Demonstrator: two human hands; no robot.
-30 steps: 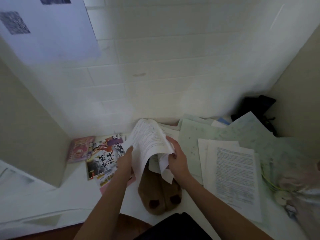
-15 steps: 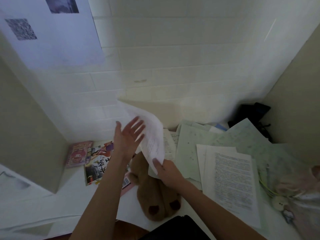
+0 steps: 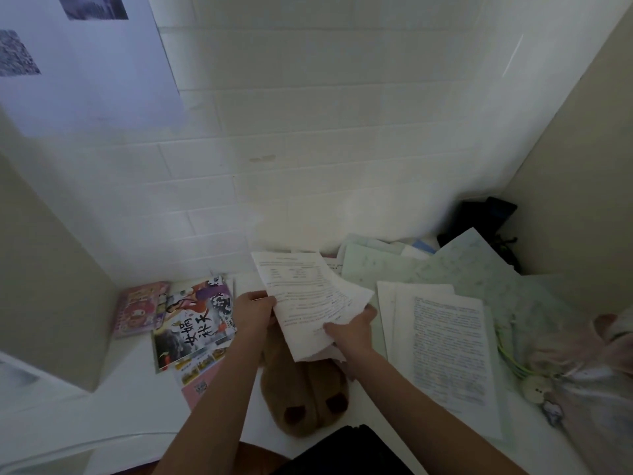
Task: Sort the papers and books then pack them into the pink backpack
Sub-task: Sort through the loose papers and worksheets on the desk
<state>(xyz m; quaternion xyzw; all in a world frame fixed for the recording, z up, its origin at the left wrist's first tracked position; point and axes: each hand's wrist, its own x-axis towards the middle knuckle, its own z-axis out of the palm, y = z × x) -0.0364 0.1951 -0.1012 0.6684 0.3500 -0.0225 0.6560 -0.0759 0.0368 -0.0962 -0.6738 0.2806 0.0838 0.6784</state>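
Observation:
Both my hands hold a small stack of printed white sheets above the white desk. My left hand grips its left edge, and my right hand pinches its lower right corner with the thumb on top. Left of them lie an illustrated book with large black characters and a small pink book. To the right is a spread of printed pages and greenish sheets. The pink backpack shows at the right edge, partly cut off.
A brown plush toy lies on the desk under the held sheets. A black object sits in the back right corner. Beige panels wall the desk on both sides; a tiled wall closes the back.
The sheets stood upright in my right hand while my left hand was open beside them. Now they are laid back flatter and my left hand grips their left edge.

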